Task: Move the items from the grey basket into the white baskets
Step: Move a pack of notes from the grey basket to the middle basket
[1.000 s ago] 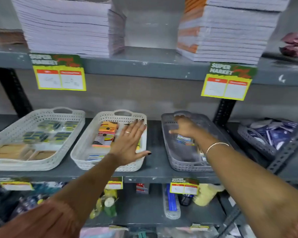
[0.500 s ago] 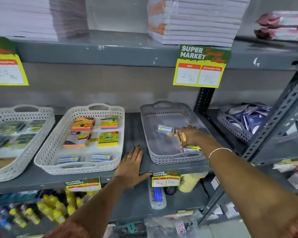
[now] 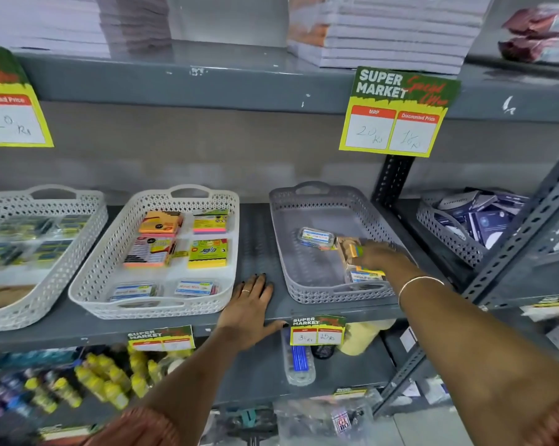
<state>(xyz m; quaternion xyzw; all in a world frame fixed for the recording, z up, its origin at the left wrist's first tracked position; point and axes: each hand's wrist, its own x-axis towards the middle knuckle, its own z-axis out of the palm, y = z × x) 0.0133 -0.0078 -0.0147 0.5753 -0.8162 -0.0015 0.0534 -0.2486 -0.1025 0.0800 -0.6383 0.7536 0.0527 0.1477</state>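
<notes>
The grey basket sits on the middle shelf, right of centre. Inside it lie a clear pin box and another small box near its front right corner. My right hand is inside the basket, fingers closed on a small tan and yellow pack. A white basket to the left holds sticky-note pads and clear boxes. A second white basket stands further left. My left hand rests flat on the shelf between the white and grey baskets, holding nothing.
Stacks of notebooks fill the shelf above. Yellow price tags hang from the shelf edges. Another grey basket with dark packs stands at the right behind a slanted metal upright. Yellow bottles crowd the lower shelf.
My left hand left the white basket and settled flat on the shelf edge. My right hand moved from the grey basket's back to its right side and closed on the small pack.
</notes>
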